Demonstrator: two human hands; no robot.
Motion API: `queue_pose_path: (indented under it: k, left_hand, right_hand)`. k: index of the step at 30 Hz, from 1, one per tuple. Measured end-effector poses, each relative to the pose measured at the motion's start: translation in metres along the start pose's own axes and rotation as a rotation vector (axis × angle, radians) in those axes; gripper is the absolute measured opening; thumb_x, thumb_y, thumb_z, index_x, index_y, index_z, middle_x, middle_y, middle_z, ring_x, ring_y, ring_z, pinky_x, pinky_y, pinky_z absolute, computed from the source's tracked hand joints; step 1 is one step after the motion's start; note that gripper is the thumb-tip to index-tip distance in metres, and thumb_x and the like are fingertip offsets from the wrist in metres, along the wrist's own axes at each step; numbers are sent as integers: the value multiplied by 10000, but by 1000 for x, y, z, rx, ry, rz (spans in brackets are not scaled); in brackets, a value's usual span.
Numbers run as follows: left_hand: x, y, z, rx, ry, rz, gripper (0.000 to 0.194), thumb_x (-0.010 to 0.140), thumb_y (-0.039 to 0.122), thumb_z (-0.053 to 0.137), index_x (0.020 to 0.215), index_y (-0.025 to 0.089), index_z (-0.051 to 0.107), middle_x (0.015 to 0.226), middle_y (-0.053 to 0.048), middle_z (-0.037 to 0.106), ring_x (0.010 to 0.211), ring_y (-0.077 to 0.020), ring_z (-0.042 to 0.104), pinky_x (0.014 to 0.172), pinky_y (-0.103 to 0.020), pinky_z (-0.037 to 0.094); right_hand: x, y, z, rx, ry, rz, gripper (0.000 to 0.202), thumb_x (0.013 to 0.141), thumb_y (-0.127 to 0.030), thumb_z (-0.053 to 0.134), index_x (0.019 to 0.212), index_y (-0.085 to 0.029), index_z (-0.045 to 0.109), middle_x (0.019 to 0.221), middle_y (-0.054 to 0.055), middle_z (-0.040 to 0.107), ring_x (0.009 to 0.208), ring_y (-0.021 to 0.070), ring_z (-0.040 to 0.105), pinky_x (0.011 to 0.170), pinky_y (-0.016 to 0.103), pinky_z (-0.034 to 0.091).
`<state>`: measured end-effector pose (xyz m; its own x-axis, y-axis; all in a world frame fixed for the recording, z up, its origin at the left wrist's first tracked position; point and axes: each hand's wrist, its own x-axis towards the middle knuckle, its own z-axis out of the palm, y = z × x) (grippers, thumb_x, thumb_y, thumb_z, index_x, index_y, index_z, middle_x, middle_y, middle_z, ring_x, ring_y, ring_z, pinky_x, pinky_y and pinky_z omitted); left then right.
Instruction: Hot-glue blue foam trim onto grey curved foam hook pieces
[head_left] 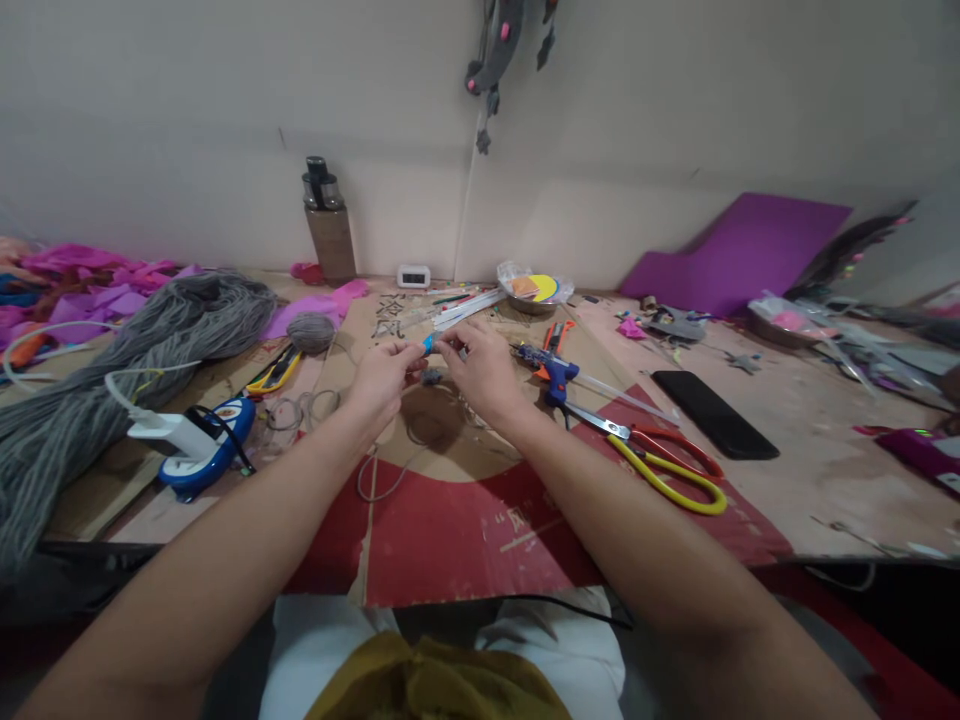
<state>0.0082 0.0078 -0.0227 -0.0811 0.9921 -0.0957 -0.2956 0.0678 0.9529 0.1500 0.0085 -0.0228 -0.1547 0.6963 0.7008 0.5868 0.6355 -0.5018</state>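
Over the cardboard sheet (450, 550), my left hand (384, 378) and my right hand (480, 368) meet, fingertips pinched together. Between them shows a small blue piece (430, 344), its exact kind too small to make out. Just below it is a small grey piece (432, 377), possibly star-shaped. A thin grey yarn strand (390, 492) loops on the cardboard under my hands. Right of my right hand lie a blue glue gun (556, 378) and scissors (667, 450) with red and yellow handles.
A grey yarn hank (165, 350), yarn ball (310, 332), yellow cutter (274, 370) and blue power strip (214, 450) with a white charger lie left. Behind stand a bottle (328, 230), small clock (413, 276) and bowl (532, 303). A black phone (712, 413) lies right.
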Motion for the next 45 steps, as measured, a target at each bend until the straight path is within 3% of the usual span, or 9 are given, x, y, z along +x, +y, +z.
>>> queue_pose_path:
  k: [21, 27, 31, 40, 45]
  left_hand:
    - [-3, 0, 3, 172, -94, 167, 189, 639, 265, 751, 693, 138, 623, 581, 3, 611, 552, -93, 556, 570, -217, 413]
    - [-7, 5, 5, 175, -145, 176, 166, 646, 247, 735, 687, 141, 615, 572, 2, 613, 542, -94, 558, 574, -220, 425]
    - [-9, 7, 5, 177, -150, 173, 177, 656, 253, 752, 687, 144, 616, 578, -4, 613, 545, -90, 559, 581, -216, 440]
    - [-14, 11, 8, 54, -172, 90, 217, 696, 232, 755, 780, 151, 572, 638, 11, 606, 528, -102, 623, 406, -166, 361]
    - [-16, 10, 10, -14, -240, 60, 226, 742, 229, 739, 895, 137, 599, 760, -31, 677, 623, -132, 685, 533, -215, 523]
  right_hand:
    - [12, 16, -14, 25, -9, -80, 119, 873, -131, 562, 792, -192, 625, 858, 42, 572, 813, 176, 530, 743, 321, 431]
    - [15, 16, -17, 64, -45, -22, 105, 867, -141, 556, 799, -212, 593, 921, 50, 618, 895, 189, 554, 820, 330, 432]
    - [15, 17, -20, 114, -105, 79, 90, 864, -159, 541, 811, -211, 591, 807, 11, 641, 768, 166, 560, 747, 304, 425]
    - [13, 14, -24, 185, -83, 113, 78, 857, -221, 549, 779, -211, 545, 755, -4, 608, 698, 146, 526, 703, 288, 415]
    - [11, 12, -23, 186, -29, 120, 90, 855, -239, 555, 776, -198, 542, 745, -6, 599, 685, 135, 519, 701, 286, 404]
